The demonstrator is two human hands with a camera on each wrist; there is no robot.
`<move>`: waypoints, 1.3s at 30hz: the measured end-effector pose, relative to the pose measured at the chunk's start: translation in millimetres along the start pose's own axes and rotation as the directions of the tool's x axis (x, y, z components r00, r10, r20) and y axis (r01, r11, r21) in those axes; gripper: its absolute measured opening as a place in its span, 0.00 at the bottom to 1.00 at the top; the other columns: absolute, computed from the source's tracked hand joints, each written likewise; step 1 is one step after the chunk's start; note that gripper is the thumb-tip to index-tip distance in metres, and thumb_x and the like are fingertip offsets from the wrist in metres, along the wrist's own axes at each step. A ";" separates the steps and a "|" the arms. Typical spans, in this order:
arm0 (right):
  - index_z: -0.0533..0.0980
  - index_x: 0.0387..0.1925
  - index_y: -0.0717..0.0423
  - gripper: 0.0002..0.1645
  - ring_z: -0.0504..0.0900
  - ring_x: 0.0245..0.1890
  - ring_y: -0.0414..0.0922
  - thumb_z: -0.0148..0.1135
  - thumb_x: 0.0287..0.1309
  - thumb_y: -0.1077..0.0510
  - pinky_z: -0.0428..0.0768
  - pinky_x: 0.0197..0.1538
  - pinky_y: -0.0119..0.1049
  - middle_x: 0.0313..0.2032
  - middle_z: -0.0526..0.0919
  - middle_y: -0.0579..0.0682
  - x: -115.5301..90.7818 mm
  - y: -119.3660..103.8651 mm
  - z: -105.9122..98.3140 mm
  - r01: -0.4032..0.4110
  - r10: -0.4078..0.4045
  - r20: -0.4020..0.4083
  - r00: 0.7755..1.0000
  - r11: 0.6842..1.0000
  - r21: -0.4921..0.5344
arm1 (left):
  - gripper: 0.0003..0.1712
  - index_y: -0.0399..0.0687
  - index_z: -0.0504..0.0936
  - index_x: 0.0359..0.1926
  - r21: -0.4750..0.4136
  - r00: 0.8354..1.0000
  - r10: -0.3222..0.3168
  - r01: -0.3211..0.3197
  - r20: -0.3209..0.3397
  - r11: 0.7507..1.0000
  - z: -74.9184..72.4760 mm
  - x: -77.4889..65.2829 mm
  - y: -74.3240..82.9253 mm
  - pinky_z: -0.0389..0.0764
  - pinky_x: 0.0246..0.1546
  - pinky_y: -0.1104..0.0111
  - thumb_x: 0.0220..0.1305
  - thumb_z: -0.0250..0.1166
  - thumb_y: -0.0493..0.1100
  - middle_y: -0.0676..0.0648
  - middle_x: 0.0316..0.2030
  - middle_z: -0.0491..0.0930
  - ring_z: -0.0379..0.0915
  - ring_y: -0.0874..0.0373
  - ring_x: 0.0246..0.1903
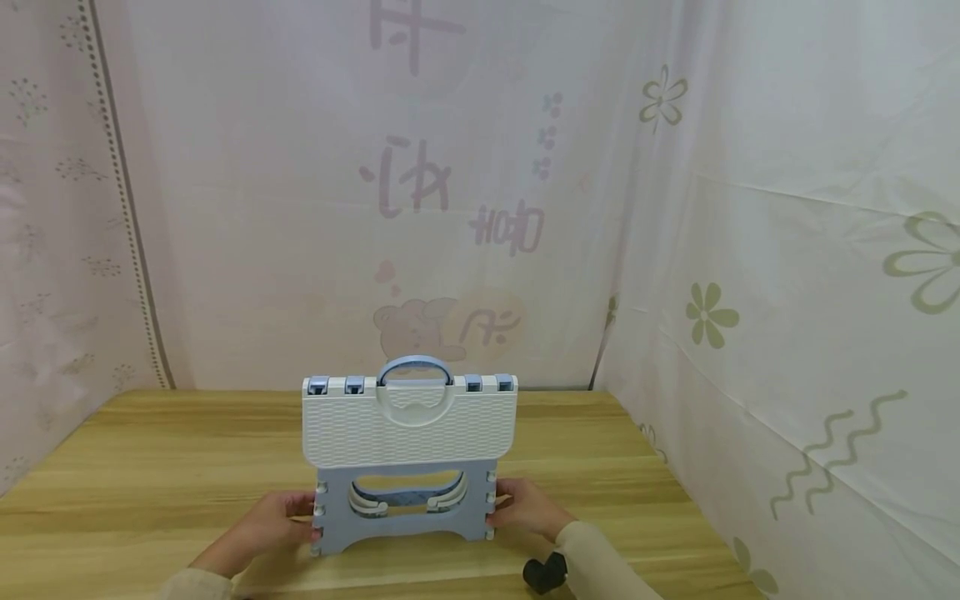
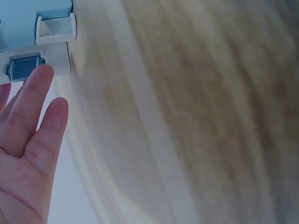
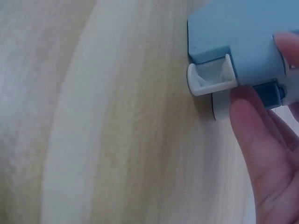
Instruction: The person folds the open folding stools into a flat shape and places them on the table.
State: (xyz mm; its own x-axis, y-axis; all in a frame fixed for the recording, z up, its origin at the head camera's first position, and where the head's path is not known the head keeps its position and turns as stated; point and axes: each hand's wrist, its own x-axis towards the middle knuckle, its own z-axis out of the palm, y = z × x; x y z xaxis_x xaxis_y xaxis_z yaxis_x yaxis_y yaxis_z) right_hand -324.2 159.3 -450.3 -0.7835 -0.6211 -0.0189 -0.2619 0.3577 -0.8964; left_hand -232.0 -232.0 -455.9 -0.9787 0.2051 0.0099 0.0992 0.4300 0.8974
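A white and light-blue folding step stool (image 1: 408, 433) stands upright on the wooden table, its white top panel hanging down in front over a blue leg panel with an oval cutout. A blue carry handle (image 1: 415, 361) arches above the top edge. My left hand (image 1: 273, 527) holds the left side of the legs low down; in the left wrist view two fingers (image 2: 35, 100) reach the hinge edge, and the thumb is out of sight. On the opposite side, my right hand (image 1: 525, 507) grips the leg edge, with fingertips (image 3: 245, 112) at a hinge in the right wrist view.
The wooden table (image 1: 187, 450) spreads around the stool. Printed curtains hang behind it (image 1: 262, 208) and along the right side (image 1: 795, 275). A black heart-shaped object (image 1: 545, 573) sits by the right wrist.
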 end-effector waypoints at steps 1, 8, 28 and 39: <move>0.73 0.53 0.73 0.29 0.82 0.42 0.53 0.67 0.47 0.69 0.80 0.46 0.44 0.43 0.82 0.58 0.2 0.0 0.1 0.002 -0.002 0.000 1.000 1.000 -0.001 | 0.31 0.17 0.70 0.53 -0.003 1.000 0.002 -0.002 0.002 1.000 0.0 0.0 -0.3 0.76 0.49 0.50 0.52 0.71 0.32 0.27 0.46 0.78 0.76 0.39 0.47; 0.73 0.53 0.73 0.28 0.82 0.41 0.52 0.67 0.47 0.69 0.81 0.45 0.43 0.42 0.82 0.56 1.9 2.0 0.2 0.006 -0.007 -0.006 1.000 1.000 -0.015 | 0.32 0.15 0.69 0.53 -0.029 1.000 0.007 -0.007 0.012 1.000 -0.1 0.2 -1.7 0.78 0.47 0.53 0.52 0.71 0.31 0.26 0.46 0.78 0.78 0.40 0.45; 0.74 0.51 0.74 0.24 0.81 0.41 0.50 0.67 0.50 0.69 0.80 0.44 0.40 0.41 0.82 0.56 1.0 5.2 -1.5 0.039 -0.039 0.001 0.999 0.999 -0.001 | 0.28 0.18 0.72 0.51 0.013 1.000 0.008 -0.007 -0.016 1.000 0.0 1.1 -2.5 0.75 0.49 0.49 0.53 0.70 0.33 0.28 0.45 0.79 0.75 0.35 0.48; 0.75 0.51 0.74 0.24 0.80 0.41 0.48 0.67 0.51 0.68 0.79 0.42 0.35 0.41 0.82 0.55 -1.1 3.2 -1.1 0.038 -0.038 0.001 0.999 0.999 0.002 | 0.26 0.19 0.73 0.50 0.015 0.999 -0.014 0.015 -0.034 1.000 1.4 0.4 -2.3 0.75 0.49 0.49 0.53 0.69 0.32 0.29 0.44 0.80 0.76 0.36 0.48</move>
State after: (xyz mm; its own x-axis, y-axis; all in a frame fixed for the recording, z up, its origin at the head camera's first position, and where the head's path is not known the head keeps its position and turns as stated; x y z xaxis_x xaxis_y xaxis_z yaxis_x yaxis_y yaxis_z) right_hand -324.8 161.9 -452.6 -0.7725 -0.6348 0.0150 -0.2904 0.3323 -0.8974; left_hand -232.4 -231.7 -458.6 -0.9856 0.1686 0.0125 0.0876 0.4461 0.8907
